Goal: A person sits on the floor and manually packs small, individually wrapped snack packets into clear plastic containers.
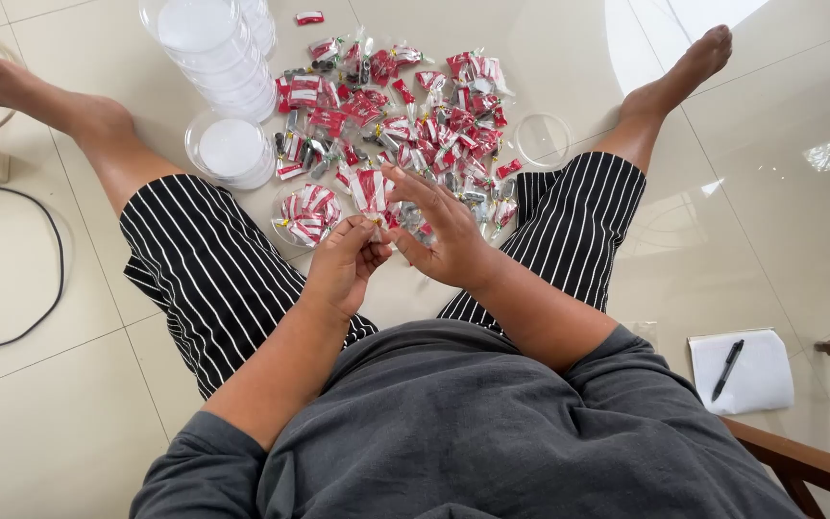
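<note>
A soft grey cotton shirt [473, 423] fills the near edge, above black shorts with thin white stripes [208, 264], on a glossy cream tiled floor [69, 404]. Beyond the knees spreads a heap of small crinkly clear packets with red-and-white labels [405, 115]. Left of the heap stands a leaning stack of round clear plastic containers with white lids [218, 48]; nearer, one lidded container [232, 149], and an open round tub holding packets [307, 216]. At the heap's near edge, the left hand [343, 269] pinches one packet [373, 192] in a closed grip. The right hand [444, 231], fingers spread, touches it. Far right of the heap lie a white notepad [756, 380] and a black pen [727, 368].
</note>
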